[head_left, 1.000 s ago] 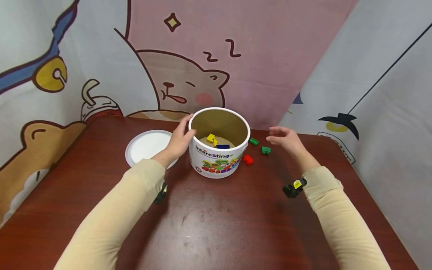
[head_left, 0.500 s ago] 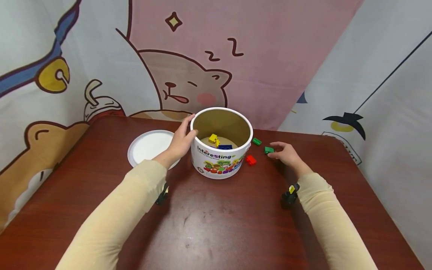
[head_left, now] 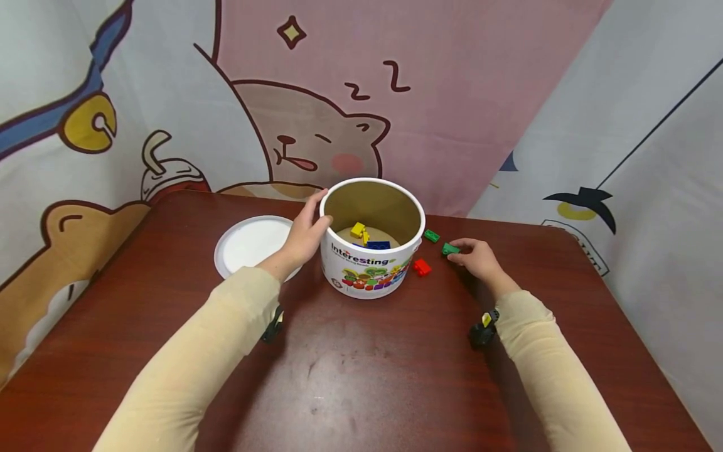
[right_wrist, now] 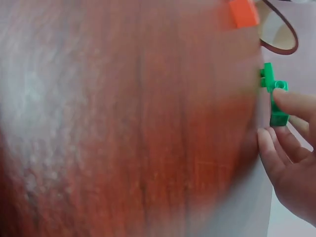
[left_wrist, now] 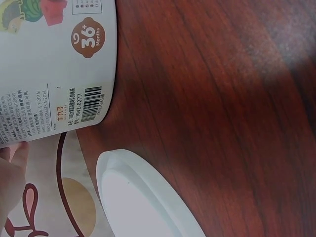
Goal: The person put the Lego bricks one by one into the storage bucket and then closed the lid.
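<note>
A white bucket [head_left: 367, 270] with a printed "Interesting" label stands upright on the table, holding a yellow block [head_left: 358, 230] and a dark blue block [head_left: 378, 245]. My left hand [head_left: 305, 235] holds its left rim, the thumb at the edge and the fingers along the outside wall. Right of the bucket, my right hand [head_left: 477, 258] pinches a green toy block [head_left: 450, 249] between thumb and fingers. In the right wrist view this green block [right_wrist: 279, 111] overlaps another green block [right_wrist: 268, 76]. Close to the bucket lies a red block [head_left: 422, 267].
A round white lid [head_left: 254, 242] lies flat left of the bucket, partly behind the left hand. The brown wooden table [head_left: 361, 370] meets a cartoon-printed cloth [head_left: 440, 113] along its back edge. Dark wrist cameras sit below both sleeves.
My right hand has come down from above the table onto the green block and now pinches it, tilting it slightly. The left hand stays at the bucket rim.
</note>
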`<state>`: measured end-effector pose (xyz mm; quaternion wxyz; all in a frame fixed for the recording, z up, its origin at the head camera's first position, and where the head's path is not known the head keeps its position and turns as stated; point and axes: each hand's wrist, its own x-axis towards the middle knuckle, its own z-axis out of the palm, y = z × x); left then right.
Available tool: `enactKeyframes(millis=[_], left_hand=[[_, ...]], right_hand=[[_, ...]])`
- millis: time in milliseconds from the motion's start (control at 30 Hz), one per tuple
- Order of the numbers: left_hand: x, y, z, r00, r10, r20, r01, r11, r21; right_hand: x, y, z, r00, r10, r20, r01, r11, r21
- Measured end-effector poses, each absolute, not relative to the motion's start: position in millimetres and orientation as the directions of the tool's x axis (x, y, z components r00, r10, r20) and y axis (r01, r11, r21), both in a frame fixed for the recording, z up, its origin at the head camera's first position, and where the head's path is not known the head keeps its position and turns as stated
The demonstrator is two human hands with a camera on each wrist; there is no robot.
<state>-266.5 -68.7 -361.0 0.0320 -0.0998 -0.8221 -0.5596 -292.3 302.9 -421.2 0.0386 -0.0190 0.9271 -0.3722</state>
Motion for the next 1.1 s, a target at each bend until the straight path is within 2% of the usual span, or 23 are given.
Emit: enactKeyframes(millis=[167,367,533,1100], left_hand=[[-264,-68,-359,-0.979,0.131,0.156,0.194,0.355,0.914],[-263,-67,-359,-0.98,0.127,0.153,0.189,0.355,0.916],[-264,-67,-359,-0.98,0.123,0.156,0.189,0.341,0.921],[-264,-69,-356,-0.981,0.137,0.139,0.18,0.36,0.916]], right_hand=[[-286,304,-415,-0.991,-0.052,-0.122,0.071,0.564,-0.823],[-279,305,-405,-0.992,-0.029,-0.12,0.095,0.442,-0.892],[-274,305,-395,-0.996,-0.029,-0.087,0.071,0.357,-0.931],[-260,304,-360,-0.992,-0.04,-0.123,0.116,0.143,-0.983]])
